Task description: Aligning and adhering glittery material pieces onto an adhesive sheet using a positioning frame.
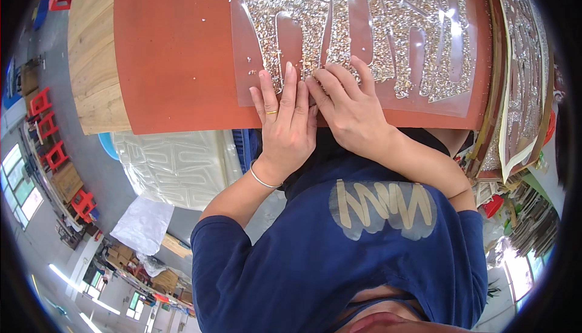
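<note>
**Two flat hands on a glittering sheet**

On the wooden surface [91, 48] lies a large orange-red board [176, 48], its near edge overhanging toward the person. Over the board's right part sits a clear plastic sheet [354, 99] that carries broad raised shapes filled with silver and gold glitter grains [388, 24]; the sheet's lower left corner reaches close to the board's near edge. A few loose grains dot the bare board just left of the sheet. To the right, a stack of similar boards with glittered sheets [521, 78] leans at an angle, its edges curving with the lens.

Below the board's edge, on the left, a pale embossed plastic sheet [176, 166] with moulded outlines lies lower down, and a white cloth or paper [143, 224] lies farther down on the floor.

The person wears a dark blue long-sleeved top [303, 260] with a grey and tan zigzag patch. The left hand [285, 124] lies flat with fingers spread and straight, palm down, holding nothing, its fingertips pressing on the sheet's lower edge among the grains. It wears a ring and a thin silver bracelet [262, 180]. The right hand [348, 106] rests just beside it, touching it, also open and flat, fingers pointing up-left onto the glitter.
</note>
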`<state>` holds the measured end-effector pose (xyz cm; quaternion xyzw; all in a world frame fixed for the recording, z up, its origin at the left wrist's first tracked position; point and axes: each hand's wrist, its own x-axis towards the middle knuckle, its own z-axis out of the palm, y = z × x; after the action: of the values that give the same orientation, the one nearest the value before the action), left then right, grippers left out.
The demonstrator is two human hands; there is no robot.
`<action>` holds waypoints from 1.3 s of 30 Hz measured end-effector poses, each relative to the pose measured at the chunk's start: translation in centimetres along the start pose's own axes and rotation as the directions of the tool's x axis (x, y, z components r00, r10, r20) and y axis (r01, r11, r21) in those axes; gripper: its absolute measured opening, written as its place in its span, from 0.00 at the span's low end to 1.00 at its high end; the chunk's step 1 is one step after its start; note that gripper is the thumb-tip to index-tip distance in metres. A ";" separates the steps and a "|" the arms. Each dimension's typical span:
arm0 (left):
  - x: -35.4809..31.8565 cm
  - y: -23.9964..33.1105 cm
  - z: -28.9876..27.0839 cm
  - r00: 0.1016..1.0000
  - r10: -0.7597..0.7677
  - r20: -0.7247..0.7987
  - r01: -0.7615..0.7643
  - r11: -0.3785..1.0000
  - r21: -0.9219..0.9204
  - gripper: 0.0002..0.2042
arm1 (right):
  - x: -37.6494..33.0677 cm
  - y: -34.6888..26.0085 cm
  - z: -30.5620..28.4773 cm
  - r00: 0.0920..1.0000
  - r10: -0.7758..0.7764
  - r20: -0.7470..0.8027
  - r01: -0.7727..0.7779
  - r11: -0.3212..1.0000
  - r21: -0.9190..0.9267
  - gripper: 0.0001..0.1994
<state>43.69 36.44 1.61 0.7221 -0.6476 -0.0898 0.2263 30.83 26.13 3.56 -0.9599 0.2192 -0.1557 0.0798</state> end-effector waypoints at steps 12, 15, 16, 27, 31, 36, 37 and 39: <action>-0.5 0.6 0.2 0.998 0.054 -0.026 -0.054 0.998 0.021 0.30 | 0.7 0.9 -0.5 0.999 0.021 -0.032 -0.016 0.988 0.153 0.16; -0.1 0.8 0.1 0.984 0.078 0.162 -0.121 0.955 0.271 0.38 | 0.7 1.4 -1.0 0.999 -0.017 0.049 0.013 0.996 0.084 0.17; 0.1 1.0 -0.1 0.980 0.064 0.190 -0.113 0.960 0.257 0.38 | 0.7 1.5 -1.2 0.990 -0.079 0.117 0.066 0.992 0.108 0.19; 5.1 0.5 -4.2 0.987 0.058 0.147 -0.082 0.982 0.168 0.21 | -3.9 11.6 -3.3 0.880 0.360 -0.311 -0.250 0.906 0.343 0.06; 11.1 -1.4 -6.4 0.983 0.050 -0.179 -0.081 0.982 -0.170 0.15 | -1.3 21.8 -6.4 0.587 0.788 -0.185 -0.506 0.536 0.676 0.21; 26.5 -0.8 -9.6 0.986 0.022 -0.165 -0.147 0.578 -0.803 0.23 | 5.7 28.6 -10.0 0.525 0.836 0.160 -0.140 -0.101 0.985 0.39; 28.7 -0.6 -9.2 0.955 0.080 -0.286 -0.284 0.525 -0.802 0.23 | 6.8 28.5 -10.7 0.534 0.830 0.162 -0.135 -0.105 0.985 0.39; 32.5 -0.6 -7.8 0.872 0.163 -0.461 -0.460 0.593 -0.661 0.24 | 8.7 27.4 -11.8 0.796 0.603 0.057 -0.062 -0.012 0.998 0.41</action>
<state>52.25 6.44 13.51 0.4380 -0.6170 -0.1774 0.6292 23.45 -3.19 10.89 -0.5072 0.2969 -0.4258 0.6880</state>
